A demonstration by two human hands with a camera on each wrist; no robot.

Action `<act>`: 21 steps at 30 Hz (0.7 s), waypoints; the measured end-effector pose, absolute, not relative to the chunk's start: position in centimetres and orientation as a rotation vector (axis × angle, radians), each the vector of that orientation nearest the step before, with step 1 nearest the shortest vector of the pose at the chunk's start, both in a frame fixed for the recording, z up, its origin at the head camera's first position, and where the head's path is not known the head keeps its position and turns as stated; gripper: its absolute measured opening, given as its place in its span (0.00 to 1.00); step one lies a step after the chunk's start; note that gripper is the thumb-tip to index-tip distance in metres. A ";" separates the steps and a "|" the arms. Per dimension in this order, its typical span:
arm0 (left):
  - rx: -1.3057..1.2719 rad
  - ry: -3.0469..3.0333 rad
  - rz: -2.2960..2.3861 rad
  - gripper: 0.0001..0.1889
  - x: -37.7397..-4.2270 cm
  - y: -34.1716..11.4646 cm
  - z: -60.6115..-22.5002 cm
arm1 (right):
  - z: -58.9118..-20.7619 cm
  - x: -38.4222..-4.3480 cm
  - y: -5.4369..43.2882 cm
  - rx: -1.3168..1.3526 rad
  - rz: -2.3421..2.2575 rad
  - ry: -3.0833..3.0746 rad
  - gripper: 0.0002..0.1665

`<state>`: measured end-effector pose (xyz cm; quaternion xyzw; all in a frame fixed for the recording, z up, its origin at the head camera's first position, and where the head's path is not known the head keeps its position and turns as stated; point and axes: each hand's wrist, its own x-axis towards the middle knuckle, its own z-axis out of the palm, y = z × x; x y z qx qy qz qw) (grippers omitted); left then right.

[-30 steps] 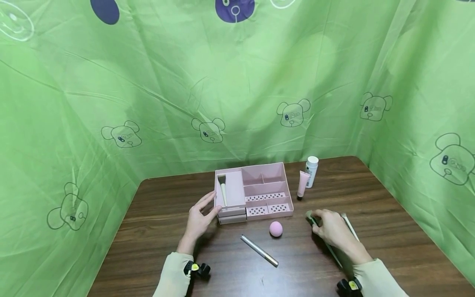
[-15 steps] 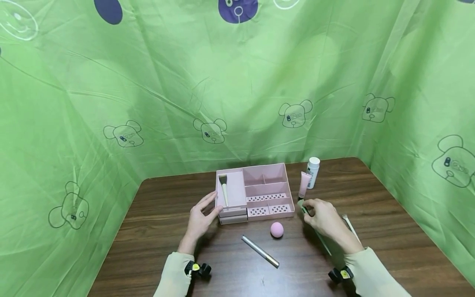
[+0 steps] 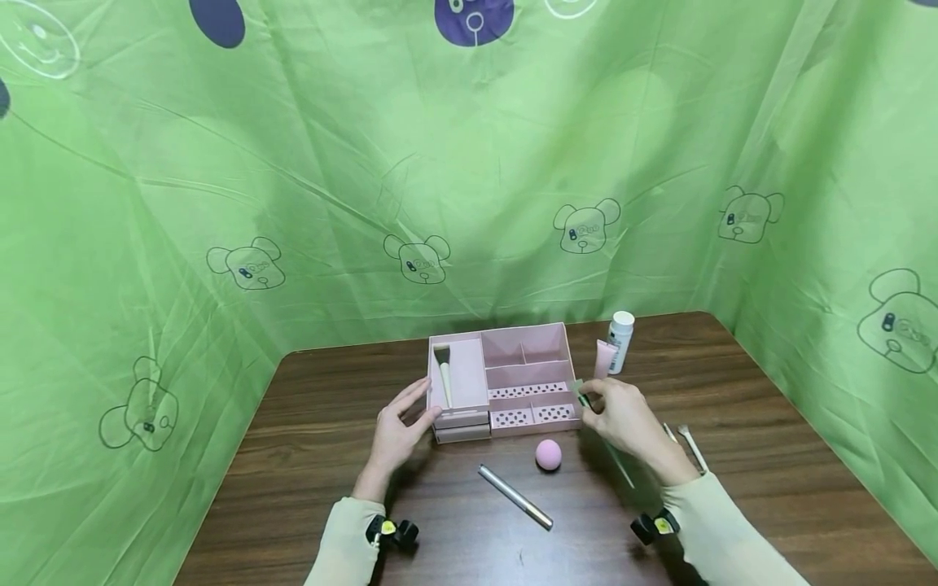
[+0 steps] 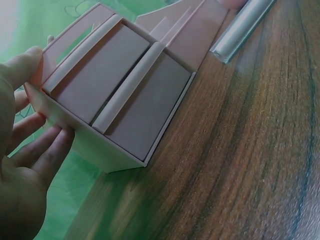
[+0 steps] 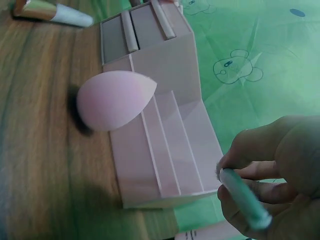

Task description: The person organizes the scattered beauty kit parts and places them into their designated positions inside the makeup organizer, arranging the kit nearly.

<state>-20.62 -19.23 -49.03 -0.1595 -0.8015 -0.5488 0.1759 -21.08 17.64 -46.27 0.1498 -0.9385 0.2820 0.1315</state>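
Note:
My right hand (image 3: 623, 415) pinches the thin green handle of a makeup brush (image 3: 621, 466) just right of the pink organizer (image 3: 520, 377). In the right wrist view, the pale end of the brush (image 5: 245, 200) juts out from the fingers, in front of the organizer's open compartments. My left hand (image 3: 396, 443) rests against the organizer's left side, fingers and thumb at its edge. Two drawer fronts (image 4: 145, 100) are beside that hand in the left wrist view. Another makeup brush (image 3: 445, 382), dark-bristled, lies on the organizer's flat left top.
A pink makeup sponge (image 3: 548, 455) and a silver, gold-ended tube (image 3: 515, 497) lie in front of the organizer. Behind the right hand stand a pink squeeze tube (image 3: 604, 358) and a white-capped bottle (image 3: 620, 342). A pale brush (image 3: 693, 448) lies by the right wrist.
My right hand has moved left and away from me with the green-handled brush, up to the organizer's right side. The left hand has stayed at the organizer.

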 end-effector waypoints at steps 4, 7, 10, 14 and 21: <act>-0.448 -2.276 -1.547 0.26 -20.6 -19.2 -49.0 | -45.8 -21.3 16.9 0.452 0.807 -2.712 0.17; -0.443 -2.278 -1.542 0.26 -20.5 -19.2 -48.8 | -45.4 -21.6 16.3 0.474 0.798 -2.695 0.18; -0.437 -2.280 -1.550 0.25 -20.4 -19.2 -48.7 | -45.1 -21.8 15.7 0.493 0.818 -2.680 0.18; -0.424 -2.293 -1.563 0.26 -20.4 -19.2 -48.7 | -44.7 -21.9 14.9 0.518 0.871 -2.657 0.18; -0.417 -2.295 -1.569 0.26 -20.3 -19.2 -48.7 | -44.0 -22.3 13.6 0.547 0.907 -2.629 0.19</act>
